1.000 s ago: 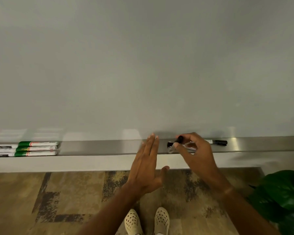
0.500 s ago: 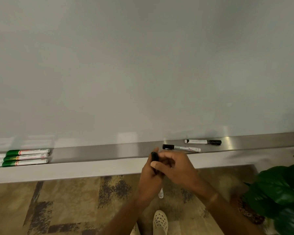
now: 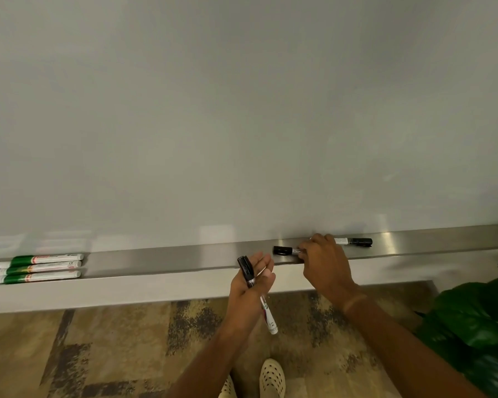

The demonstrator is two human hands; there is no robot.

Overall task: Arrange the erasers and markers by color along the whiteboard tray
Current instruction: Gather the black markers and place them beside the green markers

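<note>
A metal whiteboard tray (image 3: 170, 258) runs across the view. My left hand (image 3: 249, 291) holds a black-capped marker (image 3: 268, 314) below the tray, cap up, white barrel pointing down. My right hand (image 3: 324, 262) rests on the tray, its fingers closed on the barrel of a second black marker (image 3: 282, 250) whose cap sticks out to the left. A third black marker (image 3: 355, 241) lies on the tray behind that hand, cap to the right. Three green markers (image 3: 41, 267) lie side by side at the tray's far left. No eraser is visible.
The whiteboard (image 3: 242, 110) fills the upper view. A green leafy plant (image 3: 477, 326) stands at the lower right. Patterned carpet (image 3: 98, 346) and my shoes (image 3: 272, 377) are below the tray.
One second ago my right hand picked a black marker off the tray. It passed the marker to my left hand in front of the tray. My right hand has since returned to the tray and grasped another black marker.
</note>
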